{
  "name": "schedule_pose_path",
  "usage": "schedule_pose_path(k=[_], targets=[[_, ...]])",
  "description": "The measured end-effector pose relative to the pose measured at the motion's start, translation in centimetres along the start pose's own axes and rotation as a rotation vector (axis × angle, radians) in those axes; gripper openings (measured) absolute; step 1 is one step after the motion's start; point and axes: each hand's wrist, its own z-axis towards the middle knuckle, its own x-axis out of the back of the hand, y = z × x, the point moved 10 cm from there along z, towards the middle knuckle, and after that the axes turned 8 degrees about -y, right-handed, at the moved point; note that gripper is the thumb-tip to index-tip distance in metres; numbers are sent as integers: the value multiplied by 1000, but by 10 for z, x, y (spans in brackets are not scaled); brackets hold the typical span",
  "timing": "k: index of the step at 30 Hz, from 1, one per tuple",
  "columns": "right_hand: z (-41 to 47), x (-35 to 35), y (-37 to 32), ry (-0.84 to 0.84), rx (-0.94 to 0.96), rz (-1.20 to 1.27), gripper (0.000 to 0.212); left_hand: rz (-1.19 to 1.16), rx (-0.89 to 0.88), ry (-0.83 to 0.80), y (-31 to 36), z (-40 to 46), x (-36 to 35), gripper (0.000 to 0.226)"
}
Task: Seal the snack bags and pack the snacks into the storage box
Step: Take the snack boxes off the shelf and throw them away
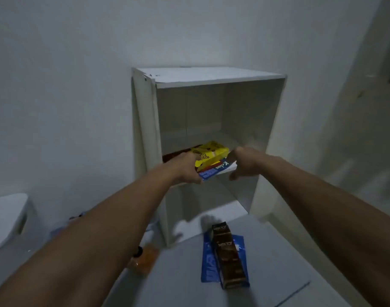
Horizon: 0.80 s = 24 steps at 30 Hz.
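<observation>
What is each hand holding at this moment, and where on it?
The left hand grips the left ends of the stacked yellow snack bag and blue snack pack on the shelf. The right hand touches their right end; its grip cannot be told.

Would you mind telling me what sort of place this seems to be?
Probably a plain room in a home, though that is uncertain: a white shelf unit stands against a bare white wall, with snack packs on its shelf and a brown snack box lying below.

Left hand (185, 168) hides the red pack (174, 155) partly.
</observation>
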Motion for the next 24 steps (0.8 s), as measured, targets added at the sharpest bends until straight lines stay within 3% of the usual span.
schedule_pose_path(k=[3,5,12,18,21,24], targets=[[25,-11,11,24,20,-13,55,-37,52,65,-7,22,3,57],[42,-24,12,25,55,-17,54,-45,79,95,-11,36,5,51],[86,-55,15,127,202,-49,51,-87,136,138,-21,73,4,90],[91,-61,8,330,346,-193,36,-50,226,190,-36,86,10,77],[91,-62,8,364,393,-226,37,-73,266,195,-39,86,14,90],[81,-54,9,422,433,-221,24,-80,275,212,-39,84,20,94]])
